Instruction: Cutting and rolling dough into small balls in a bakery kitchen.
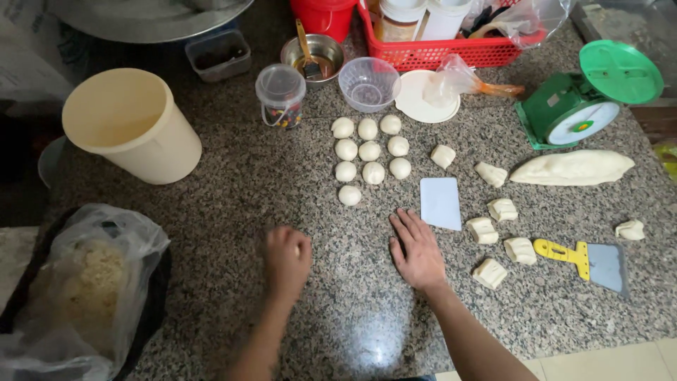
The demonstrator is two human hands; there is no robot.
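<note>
Our right hand (pixel 417 250) flat, fingers spread on granite counter (pixel 282 190); our left hand (pixel 287 258) cupped over dough piece, below dough balls (pixel 369 150).

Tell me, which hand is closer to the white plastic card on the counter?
Right. The right hand lies flat just beside the white card, at its lower left. The left hand is curled farther off to the card's left, past the right hand.

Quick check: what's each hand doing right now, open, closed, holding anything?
Left hand: cupped palm-down on the granite counter, blurred; cannot tell whether it holds anything.
Right hand: open, flat on the counter, holding nothing.
</note>
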